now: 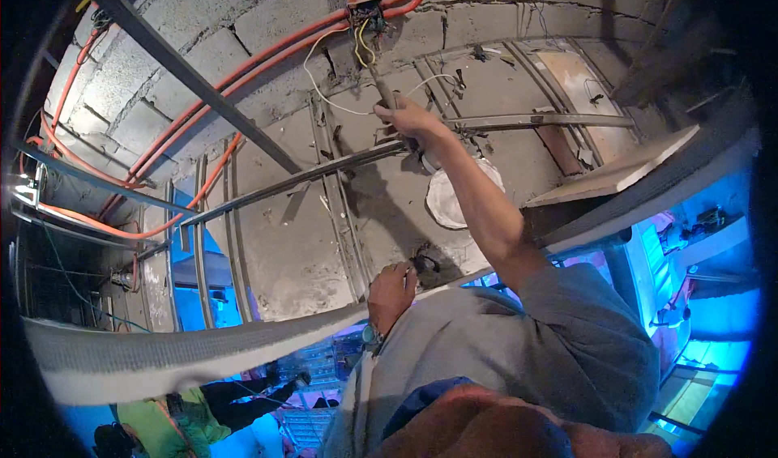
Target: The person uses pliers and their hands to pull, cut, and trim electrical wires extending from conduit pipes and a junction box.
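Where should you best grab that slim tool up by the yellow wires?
Probably by its thicker near end, coming from the person's side, where the right hand has it. The slim tool points away from the person, its narrow end toward the yellow wires, so this grip leaves that end free.

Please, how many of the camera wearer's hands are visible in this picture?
2: the right hand, upper centre, gripping a stick-like object; the left hand, lower, with a watch on its wrist.
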`<action>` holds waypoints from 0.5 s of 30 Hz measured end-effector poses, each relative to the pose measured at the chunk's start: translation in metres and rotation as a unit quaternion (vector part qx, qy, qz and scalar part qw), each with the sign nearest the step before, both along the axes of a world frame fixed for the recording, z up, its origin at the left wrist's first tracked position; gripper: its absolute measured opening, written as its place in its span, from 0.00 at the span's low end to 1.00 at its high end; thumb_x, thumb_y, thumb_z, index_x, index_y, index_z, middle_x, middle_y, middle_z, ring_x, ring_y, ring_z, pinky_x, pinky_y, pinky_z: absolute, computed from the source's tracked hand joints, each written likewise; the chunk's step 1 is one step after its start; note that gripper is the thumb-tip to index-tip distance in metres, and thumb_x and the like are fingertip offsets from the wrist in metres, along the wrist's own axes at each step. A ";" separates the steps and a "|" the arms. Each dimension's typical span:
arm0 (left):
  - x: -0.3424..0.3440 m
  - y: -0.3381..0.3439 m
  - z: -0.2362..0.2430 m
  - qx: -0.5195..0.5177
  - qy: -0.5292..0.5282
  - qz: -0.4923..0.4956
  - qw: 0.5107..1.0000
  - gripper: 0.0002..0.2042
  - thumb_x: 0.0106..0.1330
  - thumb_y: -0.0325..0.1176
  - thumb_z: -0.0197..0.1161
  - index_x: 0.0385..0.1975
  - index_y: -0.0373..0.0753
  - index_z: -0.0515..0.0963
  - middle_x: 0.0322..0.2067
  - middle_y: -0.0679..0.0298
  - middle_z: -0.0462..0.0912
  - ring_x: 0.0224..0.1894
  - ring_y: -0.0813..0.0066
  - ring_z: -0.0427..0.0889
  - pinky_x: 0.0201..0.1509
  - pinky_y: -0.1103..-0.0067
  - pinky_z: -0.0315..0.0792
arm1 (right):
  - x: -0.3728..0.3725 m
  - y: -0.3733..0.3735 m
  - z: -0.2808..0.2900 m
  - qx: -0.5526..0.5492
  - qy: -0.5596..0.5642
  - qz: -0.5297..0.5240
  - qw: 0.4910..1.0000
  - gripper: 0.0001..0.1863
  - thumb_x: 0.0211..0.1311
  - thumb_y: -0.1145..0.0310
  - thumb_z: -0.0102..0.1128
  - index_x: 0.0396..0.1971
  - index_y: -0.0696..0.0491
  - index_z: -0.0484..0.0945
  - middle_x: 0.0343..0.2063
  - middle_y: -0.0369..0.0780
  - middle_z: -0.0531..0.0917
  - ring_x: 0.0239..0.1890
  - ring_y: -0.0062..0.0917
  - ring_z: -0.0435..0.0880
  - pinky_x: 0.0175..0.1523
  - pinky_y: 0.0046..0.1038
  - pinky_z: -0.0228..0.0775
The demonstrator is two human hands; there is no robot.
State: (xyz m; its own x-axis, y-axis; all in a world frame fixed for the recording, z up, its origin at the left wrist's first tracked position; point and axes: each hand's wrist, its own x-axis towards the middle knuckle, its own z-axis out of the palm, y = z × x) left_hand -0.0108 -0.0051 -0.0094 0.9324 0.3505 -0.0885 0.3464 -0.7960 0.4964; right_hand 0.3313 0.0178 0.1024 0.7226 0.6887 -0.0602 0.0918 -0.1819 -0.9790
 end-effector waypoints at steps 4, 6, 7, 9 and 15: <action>-0.001 -0.001 -0.014 0.003 -0.087 0.001 0.996 0.13 0.73 0.41 0.57 0.44 0.38 0.81 0.37 0.47 0.85 0.43 0.46 0.84 0.48 0.57 0.78 | 0.001 -0.027 0.003 -0.036 0.045 0.026 0.998 0.21 0.70 0.49 0.63 0.44 0.53 0.76 0.22 0.31 0.76 0.19 0.18 0.73 0.26 0.26 0.66; -0.005 0.001 -0.016 0.032 -0.031 0.021 0.999 0.13 0.72 0.41 0.57 0.42 0.37 0.80 0.35 0.48 0.85 0.40 0.47 0.84 0.46 0.56 0.78 | -0.002 -0.027 0.009 -0.060 0.037 0.023 0.997 0.21 0.70 0.50 0.64 0.49 0.53 0.77 0.24 0.32 0.78 0.21 0.18 0.74 0.26 0.26 0.67; -0.008 0.001 -0.017 0.032 -0.030 0.026 0.999 0.13 0.72 0.41 0.57 0.42 0.37 0.80 0.35 0.48 0.85 0.40 0.47 0.84 0.46 0.56 0.78 | -0.003 -0.027 0.018 -0.035 0.022 0.001 0.999 0.23 0.67 0.50 0.66 0.50 0.53 0.78 0.27 0.33 0.80 0.25 0.19 0.75 0.30 0.27 0.68; -0.002 -0.002 -0.016 0.040 -0.083 0.007 0.996 0.12 0.72 0.40 0.58 0.41 0.37 0.80 0.35 0.49 0.84 0.38 0.47 0.84 0.44 0.55 0.78 | 0.016 -0.035 0.021 -0.013 0.006 -0.040 0.999 0.24 0.65 0.51 0.68 0.51 0.53 0.79 0.30 0.35 0.82 0.29 0.21 0.76 0.33 0.27 0.68; 0.003 0.002 -0.012 0.003 -0.044 -0.012 0.999 0.11 0.71 0.39 0.58 0.41 0.37 0.80 0.34 0.48 0.84 0.39 0.46 0.84 0.45 0.56 0.77 | 0.107 0.004 0.032 -0.194 -0.177 -0.022 0.965 0.26 0.60 0.51 0.64 0.46 0.59 0.81 0.36 0.45 0.87 0.35 0.34 0.83 0.41 0.38 0.75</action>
State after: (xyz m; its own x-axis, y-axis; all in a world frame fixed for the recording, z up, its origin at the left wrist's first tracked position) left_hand -0.0082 -0.0034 -0.0217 0.9447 0.3278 -0.0029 0.2815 -0.8067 0.5195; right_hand 0.4383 0.0215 0.1343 0.7738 0.6313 -0.0518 0.3911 -0.5404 -0.7450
